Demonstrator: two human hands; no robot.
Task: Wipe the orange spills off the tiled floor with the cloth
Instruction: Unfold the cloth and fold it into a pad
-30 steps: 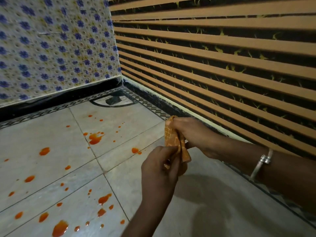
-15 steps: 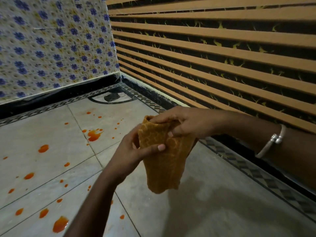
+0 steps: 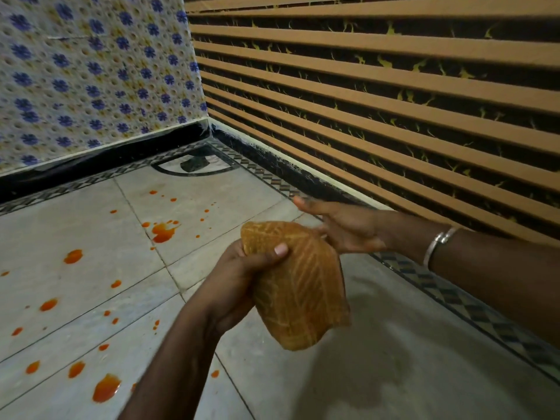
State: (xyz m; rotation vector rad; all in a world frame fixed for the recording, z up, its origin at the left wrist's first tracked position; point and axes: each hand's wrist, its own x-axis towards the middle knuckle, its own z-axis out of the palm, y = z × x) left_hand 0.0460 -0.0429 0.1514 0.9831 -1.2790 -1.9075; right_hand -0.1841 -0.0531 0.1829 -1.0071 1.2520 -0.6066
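Observation:
An orange-brown patterned cloth (image 3: 298, 286) hangs in the air above the pale tiled floor (image 3: 91, 268). My left hand (image 3: 242, 277) grips its upper left edge, thumb across the front. Just behind the cloth's top right, my right hand (image 3: 342, 225) is held out with straight fingers and touches the cloth at most with its palm side; a silver bangle sits on that wrist. Orange spills dot the floor to the left: a large splat (image 3: 163, 231) further off, a blob (image 3: 106, 388) near the bottom, and several smaller drops between them.
A blue-flowered wall (image 3: 91, 71) stands at the back left and a brown slatted wall (image 3: 378, 86) runs along the right, both with dark skirting. A dark floor drain (image 3: 194, 163) sits in the corner. A patterned border strip (image 3: 454, 298) edges the floor on the right.
The cloth has been unfolded from a bunched wad into a hanging sheet. My right hand has let go of its top edge and opened, while my left hand keeps its grip.

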